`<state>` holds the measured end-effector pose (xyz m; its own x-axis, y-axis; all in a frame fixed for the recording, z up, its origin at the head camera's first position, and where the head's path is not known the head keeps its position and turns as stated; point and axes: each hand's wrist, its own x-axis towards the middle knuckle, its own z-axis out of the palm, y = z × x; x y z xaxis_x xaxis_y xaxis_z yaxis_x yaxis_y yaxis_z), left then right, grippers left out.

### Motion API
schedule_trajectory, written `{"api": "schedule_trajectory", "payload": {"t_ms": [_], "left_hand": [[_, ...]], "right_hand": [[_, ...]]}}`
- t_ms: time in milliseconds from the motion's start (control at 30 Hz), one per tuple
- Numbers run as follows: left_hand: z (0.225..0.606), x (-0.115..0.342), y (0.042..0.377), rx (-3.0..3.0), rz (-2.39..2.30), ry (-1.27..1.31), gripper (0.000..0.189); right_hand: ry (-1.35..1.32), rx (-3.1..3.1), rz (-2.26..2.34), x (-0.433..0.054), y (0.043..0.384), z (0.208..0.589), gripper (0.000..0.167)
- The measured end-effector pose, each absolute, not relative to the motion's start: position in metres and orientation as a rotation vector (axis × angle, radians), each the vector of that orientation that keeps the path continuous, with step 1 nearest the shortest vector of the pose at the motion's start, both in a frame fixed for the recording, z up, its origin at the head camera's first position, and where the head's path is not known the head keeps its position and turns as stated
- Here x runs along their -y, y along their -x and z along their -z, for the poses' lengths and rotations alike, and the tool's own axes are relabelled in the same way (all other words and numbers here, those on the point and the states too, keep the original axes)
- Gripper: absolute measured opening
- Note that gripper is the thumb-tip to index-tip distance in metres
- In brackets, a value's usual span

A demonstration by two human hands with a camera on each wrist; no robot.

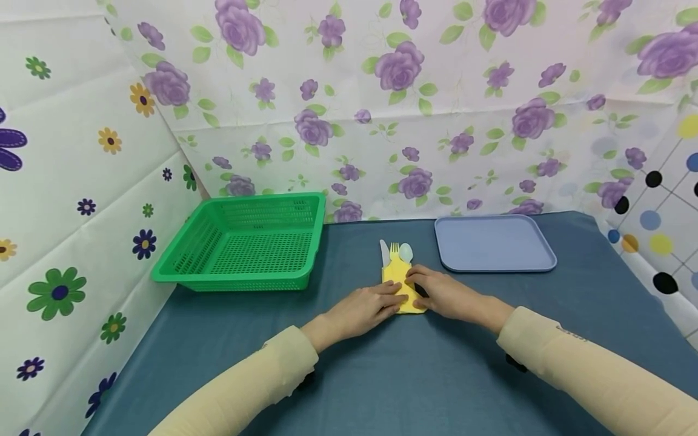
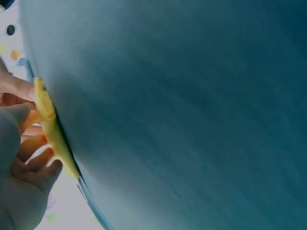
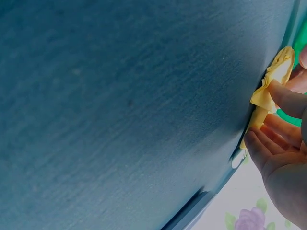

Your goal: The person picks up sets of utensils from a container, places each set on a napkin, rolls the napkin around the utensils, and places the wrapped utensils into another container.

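Note:
A yellow napkin (image 1: 394, 276) lies folded round a white knife (image 1: 384, 251), a yellow fork (image 1: 394, 249) and a pale spoon (image 1: 406, 252), whose upper ends stick out at its far side. My left hand (image 1: 364, 307) rests its extended fingers on the napkin's left and middle part. From the right, my right hand (image 1: 448, 293) holds the napkin's side edge, thumb near and fingers farther off. In the right wrist view, the right thumb (image 3: 288, 98) lies against the napkin's bunched fold. The left wrist view shows the napkin (image 2: 58, 143) edge-on beneath the left fingers.
A green perforated basket (image 1: 240, 278) stands at the back left of the blue-covered table (image 1: 349, 387). At the back right lies a blue-grey tray (image 1: 496, 242). Flower-printed cloth (image 1: 360, 151) hangs behind the table, with patterned sheets along both sides.

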<state>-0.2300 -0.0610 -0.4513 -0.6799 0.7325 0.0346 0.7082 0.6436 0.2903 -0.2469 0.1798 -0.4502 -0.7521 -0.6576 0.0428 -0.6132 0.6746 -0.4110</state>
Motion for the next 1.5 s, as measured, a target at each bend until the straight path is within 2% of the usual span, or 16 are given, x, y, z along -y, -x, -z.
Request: {"api": "schedule_trajectory", "payload": {"t_ms": [167,500,900,1033,1200,1500], "left_hand": [[0.447,0.053,0.228,-2.791,-0.836,-0.949,0.037],[0.450,0.046,0.220,-2.736,-1.119,-0.682,0.040],[0.447,0.048,0.216,-2.401,-1.593,-0.383,0.058],[0.443,0.048,0.219,-2.193,-1.748,-0.167,0.064],[0.438,0.051,0.227,-2.003,-1.829,0.021,0.067],[0.438,0.052,0.236,-1.971,-1.756,0.070,0.067]], "right_hand": [[1.045,-2.770,0.616,-0.180,0.247,0.449,0.047],[1.037,-2.770,0.608,-0.179,0.246,0.448,0.048],[0.998,-2.766,0.606,-0.178,0.245,0.447,0.049],[0.995,-2.765,0.603,-0.177,0.245,0.447,0.049],[0.998,-2.767,0.592,-0.176,0.246,0.449,0.050],[0.988,-2.763,0.608,-0.179,0.246,0.450,0.050]]}}
